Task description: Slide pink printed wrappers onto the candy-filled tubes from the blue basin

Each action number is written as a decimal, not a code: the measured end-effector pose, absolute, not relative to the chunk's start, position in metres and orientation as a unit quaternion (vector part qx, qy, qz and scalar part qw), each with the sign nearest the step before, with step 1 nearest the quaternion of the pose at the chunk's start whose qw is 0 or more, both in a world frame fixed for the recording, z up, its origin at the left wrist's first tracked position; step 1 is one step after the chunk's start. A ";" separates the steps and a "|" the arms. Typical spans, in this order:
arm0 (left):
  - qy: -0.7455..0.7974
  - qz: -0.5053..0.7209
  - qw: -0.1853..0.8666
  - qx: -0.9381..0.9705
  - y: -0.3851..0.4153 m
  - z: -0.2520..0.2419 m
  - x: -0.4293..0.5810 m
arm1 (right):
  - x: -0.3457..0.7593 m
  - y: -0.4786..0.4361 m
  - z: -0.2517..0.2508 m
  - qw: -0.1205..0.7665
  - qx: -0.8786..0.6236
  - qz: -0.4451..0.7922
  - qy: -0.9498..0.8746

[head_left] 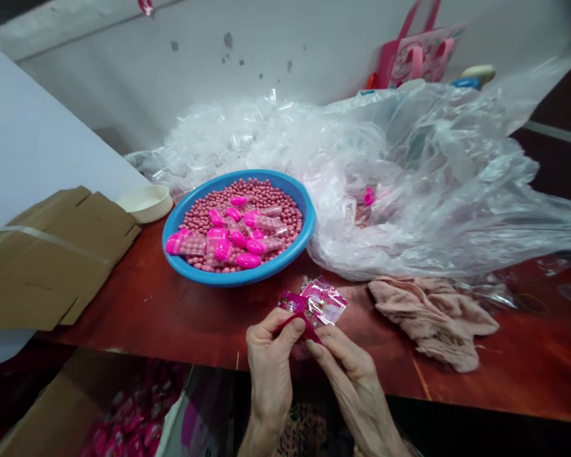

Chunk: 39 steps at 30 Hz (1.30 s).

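Note:
My left hand (269,362) and my right hand (347,387) hold a small magenta plastic piece (297,311) between their fingertips, just above the near table edge. A small transparent cellophane bag (324,301) with a pink print sticks out behind it and seems to be held with it. Beyond my hands, a blue plastic basin (238,278) holds pink beads (271,203) and several clear capsules with magenta caps (185,244). The fingers hide part of the magenta piece, so its full shape cannot be seen.
A heap of clear plastic bags (428,171) lies behind and right of the basin. A crumpled pink cloth (431,317) lies to the right on the red table (171,317). Flattened cardboard (52,260) and a cream bowl (145,203) sit left. A box of magenta items (128,419) stands below.

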<state>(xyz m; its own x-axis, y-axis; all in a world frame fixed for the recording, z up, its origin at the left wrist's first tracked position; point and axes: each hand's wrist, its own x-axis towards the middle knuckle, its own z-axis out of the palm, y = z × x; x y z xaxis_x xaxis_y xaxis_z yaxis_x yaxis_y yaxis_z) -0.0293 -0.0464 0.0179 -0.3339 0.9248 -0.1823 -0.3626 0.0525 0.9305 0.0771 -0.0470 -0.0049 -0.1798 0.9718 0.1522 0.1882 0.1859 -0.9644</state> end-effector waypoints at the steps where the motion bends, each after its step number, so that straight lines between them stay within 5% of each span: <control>1: 0.508 0.643 0.513 0.257 -0.046 0.021 -0.030 | 0.076 -0.047 -0.004 0.442 -0.460 0.439 -0.633; 9: 0.465 0.692 0.533 0.146 -0.047 0.034 -0.039 | 0.056 -0.053 0.004 0.477 -0.441 0.319 -0.690; 18: 0.479 0.718 0.497 0.087 -0.046 0.036 -0.049 | 0.050 -0.043 0.021 0.451 -0.447 0.359 -0.684; 39: 0.518 0.666 0.419 0.334 -0.059 0.022 -0.077 | 0.053 -0.042 0.006 0.463 -0.425 0.272 -0.729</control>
<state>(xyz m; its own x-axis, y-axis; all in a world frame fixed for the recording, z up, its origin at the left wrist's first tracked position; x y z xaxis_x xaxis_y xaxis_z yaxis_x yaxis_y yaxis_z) -0.0773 -0.0586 0.0217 -0.4253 0.9050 0.0114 -0.2118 -0.1118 0.9709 0.0534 -0.0417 0.0060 -0.2109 0.8709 0.4439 0.3670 0.4914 -0.7898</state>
